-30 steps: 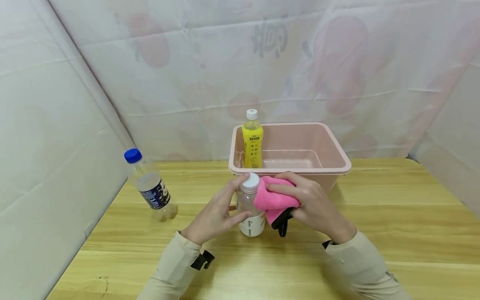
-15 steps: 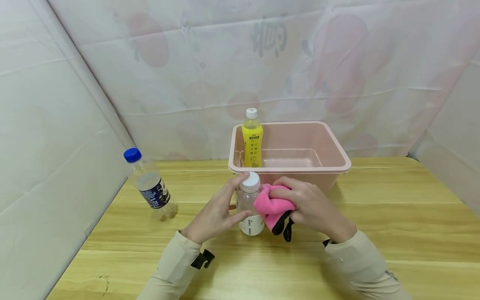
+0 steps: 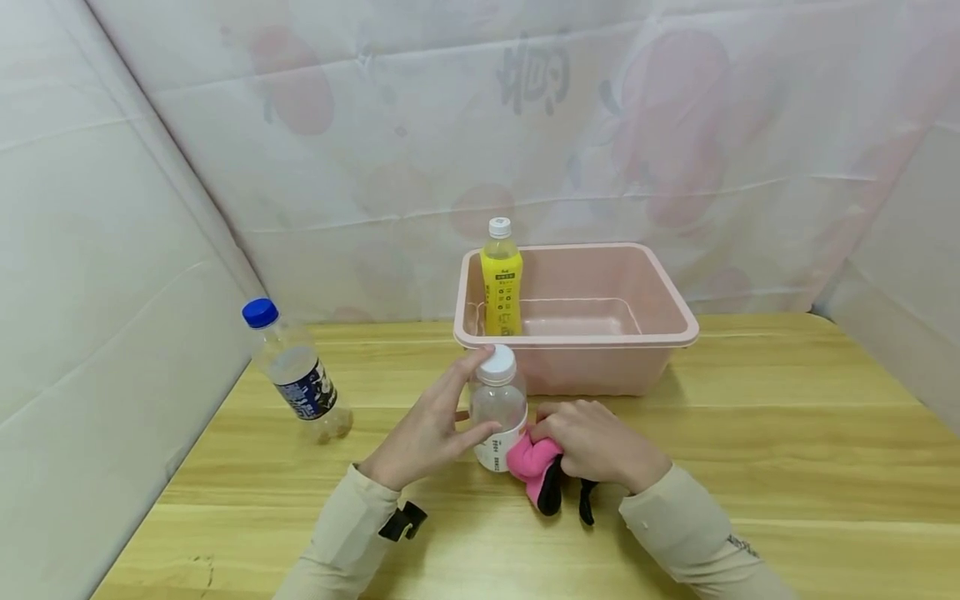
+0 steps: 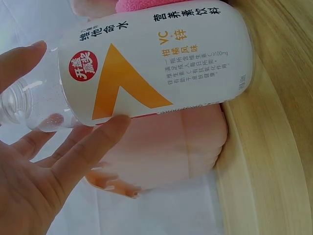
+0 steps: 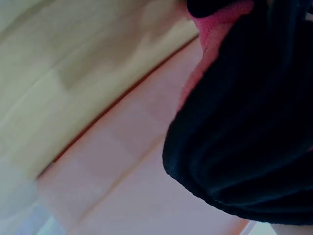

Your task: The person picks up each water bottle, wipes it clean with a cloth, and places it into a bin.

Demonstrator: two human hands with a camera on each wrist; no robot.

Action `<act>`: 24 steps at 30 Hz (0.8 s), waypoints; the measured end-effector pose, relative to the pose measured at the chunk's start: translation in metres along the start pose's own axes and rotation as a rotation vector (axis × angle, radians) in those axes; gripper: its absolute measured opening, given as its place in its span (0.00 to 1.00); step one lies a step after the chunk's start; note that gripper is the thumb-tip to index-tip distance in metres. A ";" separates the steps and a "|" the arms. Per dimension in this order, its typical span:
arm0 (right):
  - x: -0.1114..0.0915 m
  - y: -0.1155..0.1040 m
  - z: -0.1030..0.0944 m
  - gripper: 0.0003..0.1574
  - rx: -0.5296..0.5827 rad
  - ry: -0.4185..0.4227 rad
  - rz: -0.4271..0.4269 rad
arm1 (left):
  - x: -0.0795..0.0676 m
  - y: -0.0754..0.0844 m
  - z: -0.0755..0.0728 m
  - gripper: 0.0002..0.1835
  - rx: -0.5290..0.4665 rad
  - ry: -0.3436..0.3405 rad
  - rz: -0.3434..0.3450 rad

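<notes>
A clear bottle (image 3: 498, 406) with a white cap and a white label stands upright on the table in front of the bin. My left hand (image 3: 435, 429) steadies it, one finger at the cap and the thumb against its side; the left wrist view shows the label's orange mark up close. My right hand (image 3: 596, 442) grips a bunched pink cloth (image 3: 534, 467) with black trim and a black loop, pressed against the lower right of the bottle. Dark fabric (image 5: 234, 132) covers much of the right wrist view and hides the fingers.
Just behind the hands is a pink plastic bin (image 3: 592, 367). A yellow-labelled bottle (image 3: 502, 287) with a white cap stands at its left end. Far left on the wooden table (image 3: 787, 467) is a clear bottle (image 3: 309, 392) with a blue cap. White fabric walls (image 3: 405, 150) enclose the table.
My right hand has moved the pink cloth down along the bottle, from near its shoulder to the lower label. The left hand and the bottle have stayed nearly still.
</notes>
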State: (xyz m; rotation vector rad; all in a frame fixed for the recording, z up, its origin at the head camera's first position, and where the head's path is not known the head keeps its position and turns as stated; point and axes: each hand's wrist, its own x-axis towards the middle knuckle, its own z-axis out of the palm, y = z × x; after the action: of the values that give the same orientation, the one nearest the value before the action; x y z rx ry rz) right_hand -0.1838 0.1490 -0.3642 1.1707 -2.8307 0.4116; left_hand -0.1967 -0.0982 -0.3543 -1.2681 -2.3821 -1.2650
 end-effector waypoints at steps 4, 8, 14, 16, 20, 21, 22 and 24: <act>0.000 0.000 0.002 0.27 -0.005 0.014 -0.002 | -0.001 0.000 -0.001 0.46 0.002 0.004 -0.002; -0.001 0.001 -0.001 0.26 -0.027 0.025 -0.024 | -0.001 0.000 -0.001 0.45 0.009 0.007 0.006; -0.004 0.001 -0.015 0.29 -0.031 0.138 -0.052 | -0.001 -0.001 -0.001 0.45 0.007 0.001 0.017; -0.005 0.001 -0.020 0.31 -0.024 0.224 -0.078 | 0.000 -0.001 -0.001 0.45 0.002 -0.003 0.020; -0.005 0.000 -0.027 0.33 -0.006 0.419 -0.125 | 0.000 -0.002 -0.001 0.46 -0.006 -0.008 0.023; -0.004 0.000 -0.028 0.33 -0.003 0.469 -0.138 | 0.000 -0.002 -0.001 0.46 -0.005 -0.007 0.023; -0.003 0.000 -0.029 0.34 0.001 0.518 -0.150 | 0.000 -0.002 -0.001 0.46 -0.004 -0.007 0.023; -0.001 -0.001 -0.030 0.36 0.006 0.597 -0.166 | 0.000 -0.002 -0.001 0.46 -0.004 -0.006 0.024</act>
State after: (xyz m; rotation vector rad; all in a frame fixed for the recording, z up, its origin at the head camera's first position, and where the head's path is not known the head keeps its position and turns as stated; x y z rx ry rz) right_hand -0.1836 0.1572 -0.3353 1.0512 -2.2081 0.6331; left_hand -0.1984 -0.0997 -0.3551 -1.2994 -2.3628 -1.2609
